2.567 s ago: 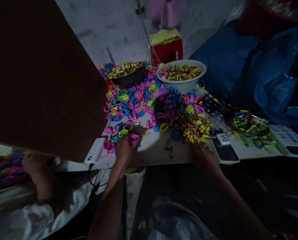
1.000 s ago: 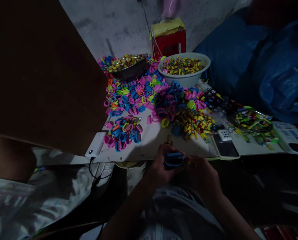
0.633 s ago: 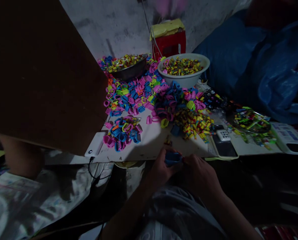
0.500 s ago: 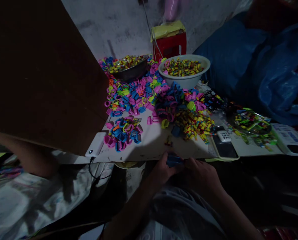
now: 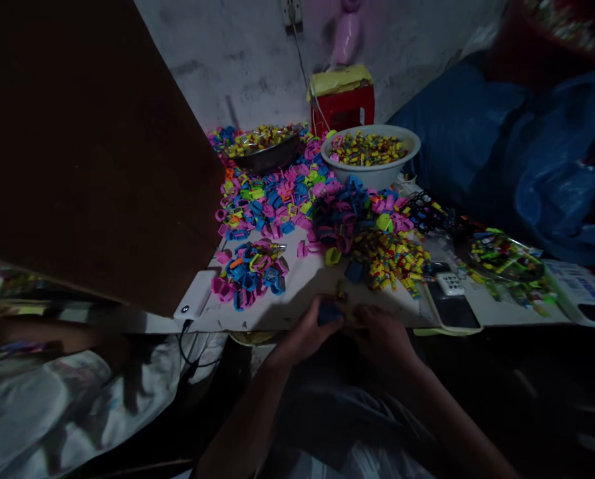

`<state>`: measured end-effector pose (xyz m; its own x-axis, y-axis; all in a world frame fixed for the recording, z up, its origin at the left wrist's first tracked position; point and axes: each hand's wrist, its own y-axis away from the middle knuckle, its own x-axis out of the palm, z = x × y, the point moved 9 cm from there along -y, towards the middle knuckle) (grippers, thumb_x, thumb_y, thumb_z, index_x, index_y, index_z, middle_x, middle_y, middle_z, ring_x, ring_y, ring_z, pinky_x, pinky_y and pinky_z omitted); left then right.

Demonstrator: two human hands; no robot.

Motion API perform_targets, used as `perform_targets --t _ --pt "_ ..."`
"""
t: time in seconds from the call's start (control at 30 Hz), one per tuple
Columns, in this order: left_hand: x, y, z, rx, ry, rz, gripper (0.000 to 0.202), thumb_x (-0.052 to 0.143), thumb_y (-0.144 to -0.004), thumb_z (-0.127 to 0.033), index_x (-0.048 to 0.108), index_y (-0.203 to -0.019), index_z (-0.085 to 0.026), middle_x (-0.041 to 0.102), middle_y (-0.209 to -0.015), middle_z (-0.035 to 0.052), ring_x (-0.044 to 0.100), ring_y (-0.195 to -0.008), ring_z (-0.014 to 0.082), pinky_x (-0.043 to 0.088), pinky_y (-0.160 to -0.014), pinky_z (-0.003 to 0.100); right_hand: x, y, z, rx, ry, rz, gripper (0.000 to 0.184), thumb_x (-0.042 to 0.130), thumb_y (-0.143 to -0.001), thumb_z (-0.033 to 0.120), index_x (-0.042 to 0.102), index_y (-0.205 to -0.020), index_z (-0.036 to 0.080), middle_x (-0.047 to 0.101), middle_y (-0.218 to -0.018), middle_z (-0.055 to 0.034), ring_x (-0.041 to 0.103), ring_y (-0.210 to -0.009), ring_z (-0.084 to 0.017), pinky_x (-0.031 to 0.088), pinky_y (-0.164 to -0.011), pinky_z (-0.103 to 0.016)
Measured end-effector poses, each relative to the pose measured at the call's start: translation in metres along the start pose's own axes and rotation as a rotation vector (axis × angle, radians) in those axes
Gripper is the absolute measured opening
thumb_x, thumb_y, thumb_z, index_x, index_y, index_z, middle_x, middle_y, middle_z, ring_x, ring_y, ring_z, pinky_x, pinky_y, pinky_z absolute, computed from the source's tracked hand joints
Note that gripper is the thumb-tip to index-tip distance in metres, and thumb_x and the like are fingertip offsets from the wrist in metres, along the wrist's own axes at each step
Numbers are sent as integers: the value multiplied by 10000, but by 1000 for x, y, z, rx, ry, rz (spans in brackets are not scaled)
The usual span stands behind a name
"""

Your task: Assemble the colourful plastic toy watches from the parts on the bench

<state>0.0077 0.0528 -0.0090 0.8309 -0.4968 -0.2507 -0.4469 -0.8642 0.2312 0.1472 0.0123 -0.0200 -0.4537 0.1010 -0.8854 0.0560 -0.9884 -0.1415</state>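
- brown board [image 5: 92, 146] fills the left; below it a co-worker's arm [image 5: 42, 336] lies low at the far left, well apart from the person's hands.
- white power bank [image 5: 195, 303] sits on the near left corner of the table [image 5: 307, 283], with a small pile [image 5: 250, 274] of blue, pink and orange clips just right of it.
- left hand [image 5: 304, 332] is at the near table edge, fingers closed round a blue piece [image 5: 328, 313] that shows between thumb and fingers.
- right hand [image 5: 379, 336] is pressed up to that piece from the right, fingers curled; it is too dark to tell whether it pinches the piece or some smaller part.
- change: seconds ago the hands were apart, the left in the small pile and the right by the yellow bits [image 5: 389, 256]. now they meet on the one piece, a little farther out than a second ago. i judge the picking is over and fitting work on this piece is under way.
- right of the hands lie a phone [image 5: 454, 313], a small white keypad [image 5: 449, 283] and, at the far right, a printed sheet [image 5: 576, 286].
- writing: none readable; the keypad and sheet print are blurred, and no brand shows.
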Motion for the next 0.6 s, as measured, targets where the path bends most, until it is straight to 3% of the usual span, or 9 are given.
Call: perform_targets --t 0.1,0.2,0.3,0.37,0.47,0.53,0.6 --pt "-59 -7 -13 161 -341 -288 368 586 -815 -226 475 -1166 -206 607 -1112 66 587 -993 188 450 -907 327 2 -11 -39 97 82 -79 354 579 -846 379 573 -1131 169 666 -1105 -130 628 -975 -261 449 -766 -328" --pt "-123 -12 -25 239 -610 -546 351 553 -830 -229 497 -1174 -191 583 -1176 96 557 -1090 222 427 -973 368 8 -15 -67 107 152 -93 272 515 -888 296 593 -1130 196 634 -1166 -126 625 -981 -241 466 -783 -342" --pt "-173 -24 -26 179 -744 -678 338 525 -855 -254 524 -1185 -183 544 -1241 133 482 -1200 281 352 -1044 457 11 -13 -82 177 190 -101 260 508 -895 303 594 -1098 166 614 -1198 -163 646 -924 -238 475 -730 -335" --pt "-192 -33 -24 50 -903 -757 373 536 -860 -302 530 -1214 -185 504 -1309 159 428 -1254 328 288 -1066 538 10 -9 -84 229 196 -113 264 502 -896 298 577 -1093 140 637 -1153 -188 656 -908 -246 472 -702 -326" --pt "-186 -54 -29 -14 -1080 -778 391 533 -865 -332 551 -1225 -182 414 -1419 173 341 -1323 349 195 -1087 586 14 -3 -86 288 185 -80 232 435 -922 288 572 -1031 135 702 -833 -140 671 -715 -241 419 -564 -289" --pt "-163 -77 -33 36 -1089 -709 370 498 -882 -314 572 -1216 -174 403 -1437 160 322 -1335 328 157 -1109 551 16 1 -88 305 184 -61 239 391 -936 281 566 -1013 139 683 -693 -103 651 -594 -233 361 -494 -271" --pt "-140 -102 -31 39 -1056 -626 341 479 -891 -311 615 -1162 -157 459 -1398 160 348 -1309 327 146 -1111 532 16 4 -87 282 159 -70 253 381 -934 259 544 -1076 128 686 -695 -99 648 -586 -224 356 -490 -265"
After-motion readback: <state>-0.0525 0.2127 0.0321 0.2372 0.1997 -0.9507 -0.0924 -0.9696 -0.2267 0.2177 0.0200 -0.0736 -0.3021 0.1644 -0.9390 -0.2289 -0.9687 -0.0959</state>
